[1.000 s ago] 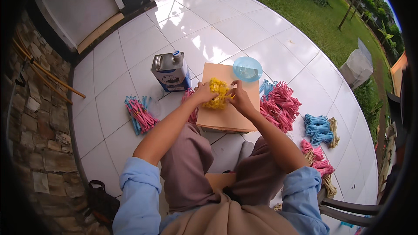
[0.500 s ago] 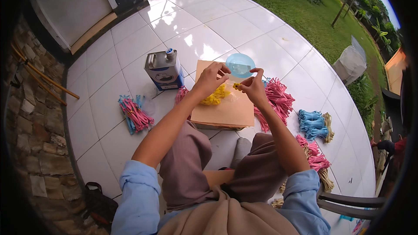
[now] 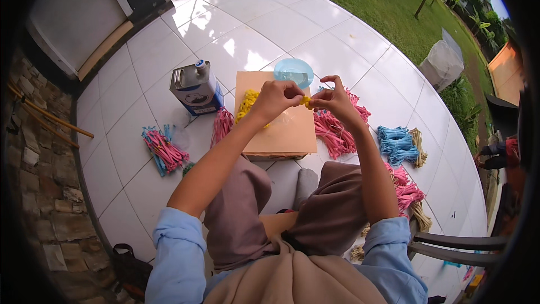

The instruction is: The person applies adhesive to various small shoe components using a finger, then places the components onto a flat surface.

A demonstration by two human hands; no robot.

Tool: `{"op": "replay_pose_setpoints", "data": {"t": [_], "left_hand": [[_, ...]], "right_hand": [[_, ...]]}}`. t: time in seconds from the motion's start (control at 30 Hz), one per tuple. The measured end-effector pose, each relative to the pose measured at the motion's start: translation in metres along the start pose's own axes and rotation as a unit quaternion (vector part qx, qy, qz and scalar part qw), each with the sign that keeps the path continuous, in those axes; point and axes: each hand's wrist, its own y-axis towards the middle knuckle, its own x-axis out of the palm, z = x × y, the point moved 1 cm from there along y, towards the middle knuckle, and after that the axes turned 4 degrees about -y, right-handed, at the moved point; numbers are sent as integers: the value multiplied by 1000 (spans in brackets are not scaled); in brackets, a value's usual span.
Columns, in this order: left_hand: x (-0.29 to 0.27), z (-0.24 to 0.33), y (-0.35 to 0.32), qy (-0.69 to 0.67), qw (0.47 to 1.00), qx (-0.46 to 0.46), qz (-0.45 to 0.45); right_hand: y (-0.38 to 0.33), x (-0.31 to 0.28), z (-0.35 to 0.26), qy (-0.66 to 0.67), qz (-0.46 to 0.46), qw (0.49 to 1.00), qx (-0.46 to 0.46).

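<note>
A small yellow flower-shaped piece [image 3: 305, 101] is pinched between the fingertips of both hands, above a cardboard box [image 3: 281, 142]. My left hand [image 3: 277, 100] is closed on its left side. My right hand [image 3: 336, 103] grips the other side with thumb and a finger, its index finger raised and bent. More yellow pieces [image 3: 247, 103] lie heaped on the box top, partly behind my left hand and forearm. A light blue translucent bowl [image 3: 293, 72] stands just beyond my hands, at the far edge of the box.
A metal can [image 3: 197, 91] with a white-and-blue cap stands left of the box. Pink and blue bundles [image 3: 166, 149] lie farther left on the tiles. Right of the box are pink bundles [image 3: 336, 133], blue bundles [image 3: 396, 145] and beige ones [image 3: 419, 147]. A chair arm [image 3: 458, 247] is at lower right.
My left fingers have come over to the yellow piece that my right hand alone held, so both hands now pinch it. The view has shifted a little.
</note>
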Motion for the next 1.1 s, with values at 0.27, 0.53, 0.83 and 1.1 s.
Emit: {"op": "replay_pose_setpoints", "data": {"t": [0.27, 0.53, 0.83, 1.1], "left_hand": [[54, -45, 14, 537, 769, 319, -137], [55, -91, 11, 498, 819, 158, -237], [34, -21, 25, 44, 993, 94, -57], [34, -18, 25, 8, 997, 62, -54]], "right_hand": [[-6, -32, 33, -230, 52, 970, 54], [0, -24, 47, -273, -18, 962, 23], [13, -10, 41, -95, -7, 995, 25], [8, -15, 35, 28, 9, 998, 61]]}}
